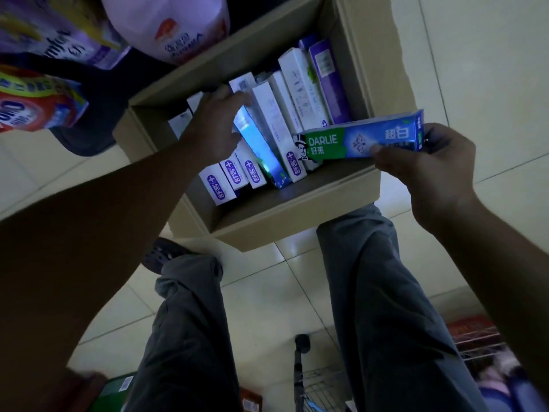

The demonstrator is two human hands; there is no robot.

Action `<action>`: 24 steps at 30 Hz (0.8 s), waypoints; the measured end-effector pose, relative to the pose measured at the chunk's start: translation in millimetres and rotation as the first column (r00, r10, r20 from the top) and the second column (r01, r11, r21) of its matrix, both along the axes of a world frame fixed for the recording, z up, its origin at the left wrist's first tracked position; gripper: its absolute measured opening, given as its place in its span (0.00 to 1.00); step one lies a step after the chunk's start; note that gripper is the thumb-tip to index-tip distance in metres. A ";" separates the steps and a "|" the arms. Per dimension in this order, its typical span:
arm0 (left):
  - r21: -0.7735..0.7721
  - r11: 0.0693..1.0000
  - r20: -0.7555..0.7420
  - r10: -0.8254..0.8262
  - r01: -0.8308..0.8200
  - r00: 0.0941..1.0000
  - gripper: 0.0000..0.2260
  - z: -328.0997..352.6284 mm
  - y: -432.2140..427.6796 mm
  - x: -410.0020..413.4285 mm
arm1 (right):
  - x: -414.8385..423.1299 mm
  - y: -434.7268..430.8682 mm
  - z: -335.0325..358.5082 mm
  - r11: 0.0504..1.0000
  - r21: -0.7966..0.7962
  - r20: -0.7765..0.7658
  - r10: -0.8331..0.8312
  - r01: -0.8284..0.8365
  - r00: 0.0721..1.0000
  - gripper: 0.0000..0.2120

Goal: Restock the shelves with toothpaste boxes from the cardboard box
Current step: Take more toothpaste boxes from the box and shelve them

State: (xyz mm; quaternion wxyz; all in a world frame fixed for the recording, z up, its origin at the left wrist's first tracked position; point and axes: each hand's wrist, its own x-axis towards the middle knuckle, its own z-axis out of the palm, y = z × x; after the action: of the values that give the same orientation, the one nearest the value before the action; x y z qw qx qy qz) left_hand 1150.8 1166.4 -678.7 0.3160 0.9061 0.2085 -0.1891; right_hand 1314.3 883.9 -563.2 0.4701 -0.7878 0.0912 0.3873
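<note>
An open cardboard box (276, 221) stands on the tiled floor in front of my legs, holding several upright toothpaste boxes, mostly white and purple (280, 126). My right hand (427, 171) pinches a green and blue Darlie toothpaste box (362, 139) by its right end, held level above the carton's right side. My left hand (214, 126) reaches into the carton and its fingers curl round the top of a shiny blue toothpaste box (258, 144) standing among the white ones.
Detergent and softener bags (166, 28) sit on a low dark shelf at the upper left, beside the carton. A wire rack (475, 346) with goods stands at the lower right. A green pack (116, 391) lies near my feet.
</note>
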 end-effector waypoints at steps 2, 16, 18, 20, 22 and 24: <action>-0.031 0.997 0.011 -0.068 0.068 0.998 0.22 10.9 12.7 -2.4 | 3.5 4.1 7.4 1.000 0.020 -0.006 -0.010 0.010 1.000 0.14; -0.450 0.524 -0.106 0.773 -0.723 0.626 0.05 262.0 23.9 -103.2 | 4.2 48.4 183.9 0.936 0.276 -0.040 -0.215 0.218 0.976 0.09; -0.472 0.455 -0.065 0.836 -0.755 0.545 0.05 312.6 19.6 -118.4 | -2.5 57.2 224.9 0.910 0.337 -0.068 -0.232 0.241 0.970 0.09; -0.491 0.435 -0.014 0.862 -0.755 0.506 0.05 361.0 17.9 -131.2 | -10.8 67.0 267.1 0.888 0.397 -0.088 -0.215 0.232 0.973 0.09; -0.515 0.419 0.040 0.883 -0.748 0.467 0.05 407.1 18.4 -142.0 | -21.4 76.8 308.9 0.863 0.467 -0.100 -0.167 0.194 0.981 0.08; -0.536 0.396 0.099 0.907 -0.746 0.410 0.06 450.9 20.4 -152.0 | -33.2 86.4 349.0 0.825 0.544 -0.106 -0.112 0.152 0.988 0.10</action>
State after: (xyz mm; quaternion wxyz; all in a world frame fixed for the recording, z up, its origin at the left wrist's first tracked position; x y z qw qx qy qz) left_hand 998.8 1186.8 -227.8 0.5832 0.6007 0.5295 0.1368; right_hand 1281.0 970.3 -214.2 0.6988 -0.5973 0.0467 0.3909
